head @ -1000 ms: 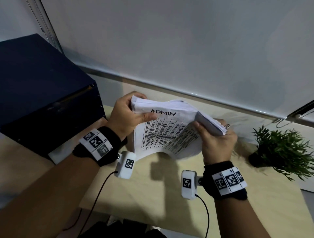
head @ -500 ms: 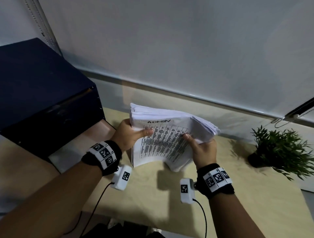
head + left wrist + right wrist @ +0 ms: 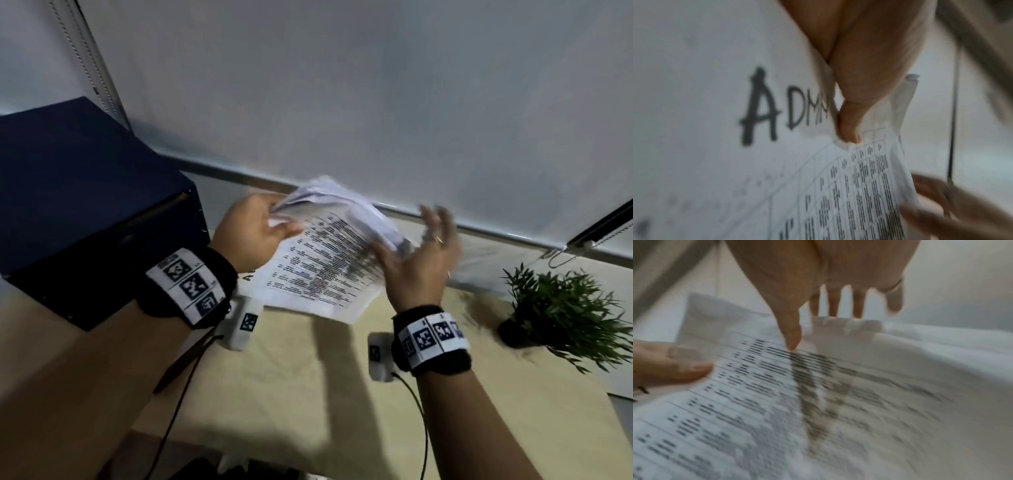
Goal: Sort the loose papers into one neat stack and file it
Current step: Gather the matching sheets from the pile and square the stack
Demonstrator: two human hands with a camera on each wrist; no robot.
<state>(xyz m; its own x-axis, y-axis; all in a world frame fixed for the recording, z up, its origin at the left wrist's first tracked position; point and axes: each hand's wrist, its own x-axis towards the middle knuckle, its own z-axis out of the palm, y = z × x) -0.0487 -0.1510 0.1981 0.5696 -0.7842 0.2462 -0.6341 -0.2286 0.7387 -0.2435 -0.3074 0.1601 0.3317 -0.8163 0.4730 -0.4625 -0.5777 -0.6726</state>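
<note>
A thick stack of white papers point(image 3: 329, 263), its top sheet a printed table headed "ADMIN", hangs tilted above the beige table point(image 3: 308, 394). My left hand point(image 3: 260, 229) grips the stack's left corner. In the left wrist view its thumb point(image 3: 851, 126) presses the top sheet point(image 3: 715, 97) beside the handwriting. My right hand point(image 3: 418, 253) is at the stack's right edge, blurred, with the fingers straight and spread. In the right wrist view its thumb tip point(image 3: 792, 342) touches the top sheet point(image 3: 756, 402), and the fingers point(image 3: 833, 305) reach past the far edge.
A dark blue box point(image 3: 85, 205) stands at the left, close to my left wrist. A small green potted plant point(image 3: 561, 308) sits at the right of the table. A pale wall with a blind rises right behind the table.
The stack has tipped from near upright to slanting with its printed face up. My right hand has let go of the right edge and spread its fingers. My left hand keeps its grip.
</note>
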